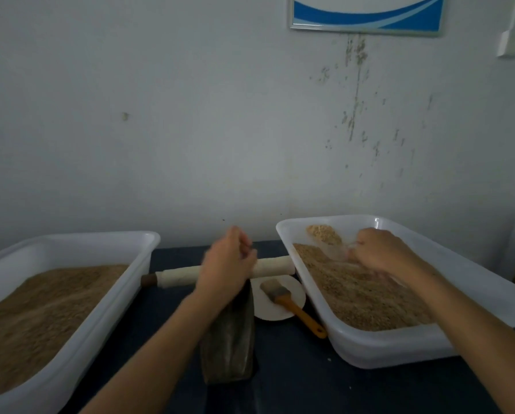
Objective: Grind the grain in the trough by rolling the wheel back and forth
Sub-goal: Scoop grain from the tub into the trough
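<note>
A dark narrow trough (229, 348) stands on the dark table in front of me. Across it lies a pale axle handle (178, 276) with a brown left tip; the wheel itself is hidden behind my left hand. My left hand (227, 264) sits over the middle of the handle, fingers curled, somewhat blurred. My right hand (381, 252) is inside the right white tub (369, 351) and grips a clear plastic scoop (330, 243) holding coarse tan grain. The tub is tilted and holds more coarse grain (357, 291).
A second white tub (106, 312) of finer brown meal stands at the left. A white plate (268, 309) with an orange-handled brush (292, 303) lies between trough and right tub. A grey wall rises close behind the table.
</note>
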